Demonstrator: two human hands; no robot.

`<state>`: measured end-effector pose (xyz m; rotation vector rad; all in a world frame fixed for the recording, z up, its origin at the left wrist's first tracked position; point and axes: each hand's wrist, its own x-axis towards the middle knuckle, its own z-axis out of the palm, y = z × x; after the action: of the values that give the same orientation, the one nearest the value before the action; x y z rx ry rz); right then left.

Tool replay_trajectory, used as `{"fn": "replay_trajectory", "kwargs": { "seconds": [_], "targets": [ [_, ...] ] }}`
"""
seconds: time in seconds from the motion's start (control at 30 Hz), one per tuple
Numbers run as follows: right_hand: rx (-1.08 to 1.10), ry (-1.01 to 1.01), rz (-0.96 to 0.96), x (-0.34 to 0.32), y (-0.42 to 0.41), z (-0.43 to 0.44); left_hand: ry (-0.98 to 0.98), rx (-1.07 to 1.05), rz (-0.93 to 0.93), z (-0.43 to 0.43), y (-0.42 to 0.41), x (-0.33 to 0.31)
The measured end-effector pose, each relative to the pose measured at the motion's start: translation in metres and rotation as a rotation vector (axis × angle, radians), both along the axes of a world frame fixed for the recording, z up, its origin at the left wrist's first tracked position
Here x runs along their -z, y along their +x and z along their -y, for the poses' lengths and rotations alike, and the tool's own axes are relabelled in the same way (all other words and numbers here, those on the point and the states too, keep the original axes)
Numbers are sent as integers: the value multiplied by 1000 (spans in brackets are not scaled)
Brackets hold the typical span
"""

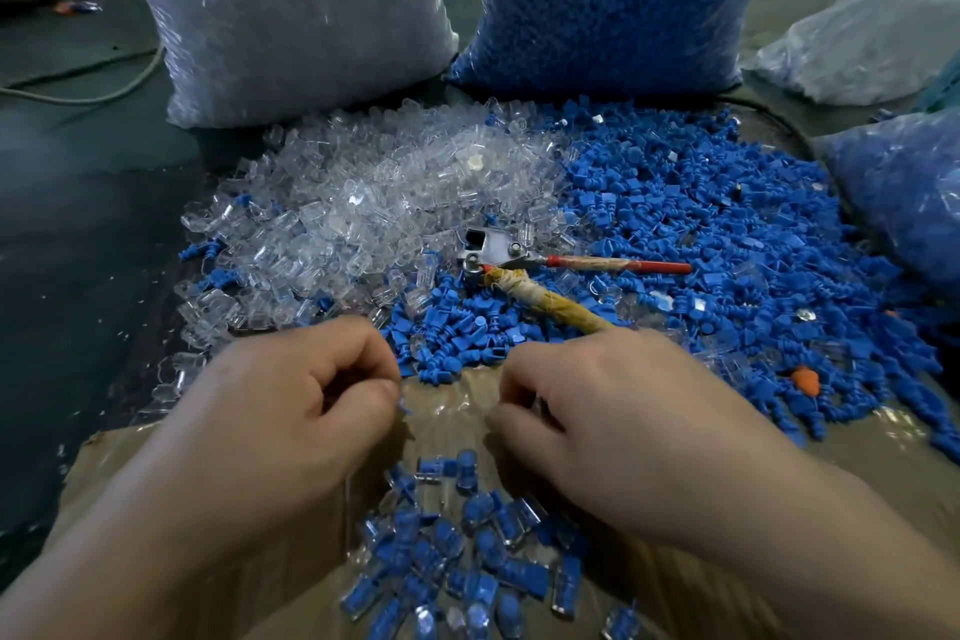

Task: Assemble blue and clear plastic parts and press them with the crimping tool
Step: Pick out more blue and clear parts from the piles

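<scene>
Beyond the crimping tool (511,261) stand two sacks: a bag of clear parts (291,10) to its far left and a bag of blue parts (618,0) behind it, slightly right.

Loose clear parts (374,192) are heaped left of and behind the tool. Loose blue parts (701,224) lie right of and around it. The tool lies unheld where the heaps meet, handles splayed.

A brown sheet (452,416) lies on the near side of the tool, with both hands over it.
- Left hand (291,411): fingers curled, thumb against forefinger, pinching a blue part (402,404); only a sliver shows.
- Right hand (613,411): curled likewise, just short of the tool's tape-wrapped handle. Cannot tell whether it pinches anything.

Assembled pieces (467,551) are heaped nearest the person, well short of the tool.

Judgement: the step in hand is mating one blue part into one clear shell, before pressing.
- Line the blue stem square with the shell's mouth.
- Seat it fully by finger before carrying it to the jaws; a skewed piece would likely crimp crooked or crack.
- Pinch at the part's head so the stem is free.
</scene>
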<state>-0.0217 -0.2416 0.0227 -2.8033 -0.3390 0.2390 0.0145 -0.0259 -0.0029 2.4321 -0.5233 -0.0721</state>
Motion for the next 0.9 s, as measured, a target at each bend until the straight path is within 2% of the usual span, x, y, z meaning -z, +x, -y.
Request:
{"fn": "replay_trajectory", "kwargs": {
  "seconds": [0.13,0.3,0.4,0.57,0.63,0.73,0.9],
  "targets": [
    [-41,-49,44,12,0,-3,173,146,-8,7,-4,-3],
    [-33,-43,192,24,8,-5,156,255,-7,10,-7,-4],
    [-4,-13,235,26,15,-5,124,183,-1,10,-5,-3],
    [-2,33,257,26,17,-8,113,-168,98,-1,6,9],
    [-16,19,224,27,18,-11,177,-238,117,-5,10,12],
    [-39,-30,203,31,22,-16,324,-179,118,-1,9,15],
    [-52,-95,207,34,26,-22,342,-103,114,15,5,12]
  ]
}}
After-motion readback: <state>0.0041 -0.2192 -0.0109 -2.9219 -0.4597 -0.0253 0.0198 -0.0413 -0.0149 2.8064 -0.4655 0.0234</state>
